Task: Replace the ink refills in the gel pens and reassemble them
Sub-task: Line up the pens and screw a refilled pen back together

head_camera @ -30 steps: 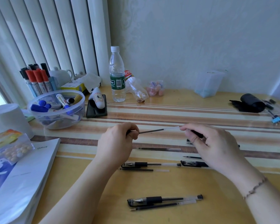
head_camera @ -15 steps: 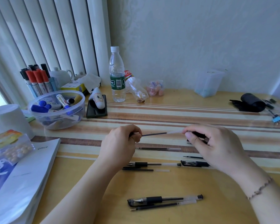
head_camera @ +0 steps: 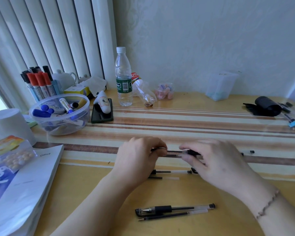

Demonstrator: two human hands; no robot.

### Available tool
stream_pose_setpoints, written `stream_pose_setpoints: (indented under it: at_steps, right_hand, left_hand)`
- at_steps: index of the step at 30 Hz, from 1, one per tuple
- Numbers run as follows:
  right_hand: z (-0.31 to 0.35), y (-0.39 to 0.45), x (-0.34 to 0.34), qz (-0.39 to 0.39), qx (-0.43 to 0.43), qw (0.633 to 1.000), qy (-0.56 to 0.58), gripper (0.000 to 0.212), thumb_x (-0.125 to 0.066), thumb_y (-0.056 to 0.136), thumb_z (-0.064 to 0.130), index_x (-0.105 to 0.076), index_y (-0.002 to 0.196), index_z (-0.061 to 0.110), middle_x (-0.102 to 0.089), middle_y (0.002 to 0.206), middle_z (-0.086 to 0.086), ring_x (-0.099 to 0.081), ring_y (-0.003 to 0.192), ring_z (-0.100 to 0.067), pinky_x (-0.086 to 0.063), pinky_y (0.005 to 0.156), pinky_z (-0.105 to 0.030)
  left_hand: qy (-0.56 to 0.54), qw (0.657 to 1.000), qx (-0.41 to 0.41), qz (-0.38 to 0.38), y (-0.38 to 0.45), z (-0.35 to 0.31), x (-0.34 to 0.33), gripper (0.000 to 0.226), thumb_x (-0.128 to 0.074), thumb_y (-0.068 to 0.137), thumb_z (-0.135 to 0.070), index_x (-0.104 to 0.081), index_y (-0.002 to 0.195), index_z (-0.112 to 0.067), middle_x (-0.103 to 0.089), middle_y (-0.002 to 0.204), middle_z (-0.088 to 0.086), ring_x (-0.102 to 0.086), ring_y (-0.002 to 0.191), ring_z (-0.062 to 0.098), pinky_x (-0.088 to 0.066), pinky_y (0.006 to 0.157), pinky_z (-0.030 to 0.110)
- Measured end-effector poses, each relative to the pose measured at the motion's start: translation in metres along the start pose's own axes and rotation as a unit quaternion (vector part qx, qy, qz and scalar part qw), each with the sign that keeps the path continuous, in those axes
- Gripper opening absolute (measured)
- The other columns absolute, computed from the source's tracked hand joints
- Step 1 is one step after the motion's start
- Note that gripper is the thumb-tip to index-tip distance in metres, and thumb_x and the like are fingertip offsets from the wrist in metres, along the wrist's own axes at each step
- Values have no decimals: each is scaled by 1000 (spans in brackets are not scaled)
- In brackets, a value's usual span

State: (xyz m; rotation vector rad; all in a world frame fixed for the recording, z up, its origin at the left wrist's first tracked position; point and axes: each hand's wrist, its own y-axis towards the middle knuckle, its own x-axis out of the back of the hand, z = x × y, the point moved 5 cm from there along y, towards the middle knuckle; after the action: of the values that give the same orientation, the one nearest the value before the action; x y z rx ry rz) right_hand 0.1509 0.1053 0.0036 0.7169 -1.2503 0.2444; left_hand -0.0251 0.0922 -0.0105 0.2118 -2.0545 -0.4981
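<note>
My left hand [head_camera: 136, 155] pinches the end of a thin black refill [head_camera: 173, 151] at mid-table. My right hand [head_camera: 216, 162] holds a clear pen barrel with a black grip [head_camera: 192, 152], and the refill runs into it. Another refill [head_camera: 171, 155] lies on the table just beneath. Between my wrists lie a capped gel pen [head_camera: 170, 172] and a loose refill [head_camera: 162, 178]. Nearer me, a whole gel pen [head_camera: 174, 208] rests beside one more refill [head_camera: 172, 215].
A clear bowl of markers [head_camera: 59, 114] and a phone [head_camera: 102, 113] stand at left, a water bottle [head_camera: 123, 79] behind them. White paper stack [head_camera: 24, 188] lies at the left edge. A black pouch [head_camera: 266, 106] and pens sit far right.
Both hands have come down toward the table and moved closer together. The refill has slid further into the barrel, so less of it shows between my hands.
</note>
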Motion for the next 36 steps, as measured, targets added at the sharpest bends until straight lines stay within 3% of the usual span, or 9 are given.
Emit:
stream_pose_setpoints:
  at_steps: [2,6,11,14,20,25,30,33,36]
  right_hand:
    - [5,-1,-10,25,-9,997,68,32,-57,89,44,-57,121,36,-67,101,20,-53,70,7,-50,69,-21]
    - [3,-1,-12,-12,-14,989,144,17,-59,89,36,-55,104,31,-64,87,18,-62,73,-3,-55,62,-31]
    - [-6,-1,3,-95,-26,979,177,13,-62,86,30,-58,98,28,-65,80,19,-64,71,-4,-54,60,-29]
    - [-1,-2,5,-97,-14,977,192,12,-62,85,31,-59,97,29,-65,79,19,-64,70,-6,-53,58,-30]
    - [7,-3,5,-85,16,984,156,17,-58,86,39,-61,101,31,-66,79,16,-63,67,-8,-52,55,-34]
    - [12,-2,10,-112,44,985,124,23,-57,89,36,-71,105,27,-67,89,16,-62,66,-7,-52,52,-30]
    - [11,-3,5,-59,16,981,185,33,-49,87,52,-61,111,33,-56,77,28,-60,66,4,-51,55,-24]
    - [4,-4,2,-37,-27,981,188,21,-68,79,45,-54,92,38,-61,75,16,-61,60,-9,-49,52,-27]
    - [6,-3,5,-32,-16,991,128,15,-53,88,46,-56,75,41,-61,59,15,-56,51,-5,-44,44,-29]
  left_hand:
    - [-89,996,-7,14,-3,-7,-5,12,-67,86,-38,-75,94,-34,-76,88,-17,-66,76,1,-54,67,28]
    - [-240,970,16,-20,-1,-1,1,16,-73,81,-35,-77,95,-31,-75,98,-18,-67,97,-5,-56,87,28]
    - [-337,938,69,-44,3,7,11,23,-73,73,-34,-78,93,-25,-77,91,-16,-68,93,-7,-56,87,22]
    - [-338,938,79,-11,2,4,7,12,-78,75,-26,-79,87,-26,-78,88,-15,-70,89,-3,-57,88,28]
    - [-303,951,69,10,0,-2,2,10,-78,76,-25,-79,86,-24,-74,77,-17,-62,66,-13,-43,66,5]
    - [-283,958,42,31,-2,-6,-3,11,-75,80,-32,-79,89,-28,-77,86,-15,-70,86,0,-57,80,33]
    - [-254,967,25,16,-2,-4,-1,11,-75,79,-32,-79,89,-28,-77,85,-16,-69,86,-1,-56,79,28]
    - [-251,967,35,8,-1,-1,0,10,-77,76,-32,-78,86,-29,-76,82,-18,-68,83,-5,-52,76,18]
    - [-235,972,23,11,-1,-2,0,12,-77,77,-32,-78,88,-28,-76,84,-17,-68,85,-4,-53,77,19]
